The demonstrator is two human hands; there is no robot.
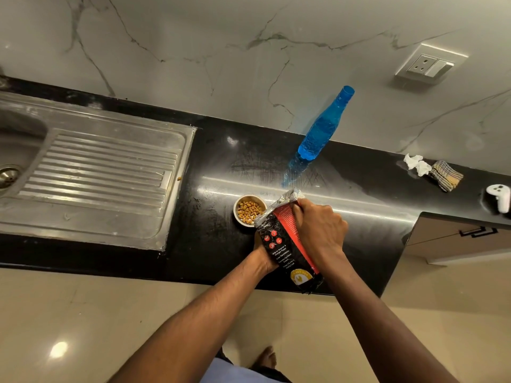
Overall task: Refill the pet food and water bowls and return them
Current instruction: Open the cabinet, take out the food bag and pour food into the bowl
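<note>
Black stone bench (pixel 221 167) carries everything, with the steel sink (pixel 91 172) at its left end. Behind stands the blue water bottle (pixel 318 136). I hold the puppy food bag (pixel 287 244) tilted, its foil mouth over the small food bowl (pixel 249 209), already holding kibble. My right hand (pixel 318 230) fingers are closed on the bag top; my left hand (pixel 261 258) is mostly hidden under it, so its grip I cannot tell. If I tip too steeply, kibble could overflow onto the bench.

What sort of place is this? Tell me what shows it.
Most likely a home kitchen: a steel sink with a ribbed drainboard set in a black countertop, under a marble-look wall with a socket.
</note>
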